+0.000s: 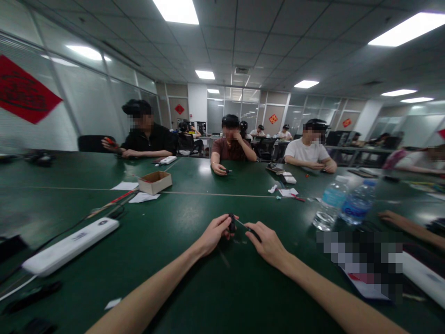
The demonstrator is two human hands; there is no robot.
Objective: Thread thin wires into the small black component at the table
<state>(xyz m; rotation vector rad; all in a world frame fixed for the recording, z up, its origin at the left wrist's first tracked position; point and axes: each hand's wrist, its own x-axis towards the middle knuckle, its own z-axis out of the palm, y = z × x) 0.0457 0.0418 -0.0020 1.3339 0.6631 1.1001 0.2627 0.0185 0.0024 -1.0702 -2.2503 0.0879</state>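
Above the green table [194,287], my left hand [216,233] is closed around a small black part [232,222], whose exact kind I cannot make out. My right hand [266,241] grips the dark handle of a screwdriver [242,225]. Its thin metal shaft points left, and the tip is at or close to the black part; whether they touch is too small to tell. Fingers partly hide both things.
A small cardboard box [155,182] stands ahead on the left, beyond a white power strip [73,246]. Two water bottles, one clear [331,204] and one blue-labelled [359,203], stand at right. Several people sit around the table; another person's forearm [410,227] rests at right.
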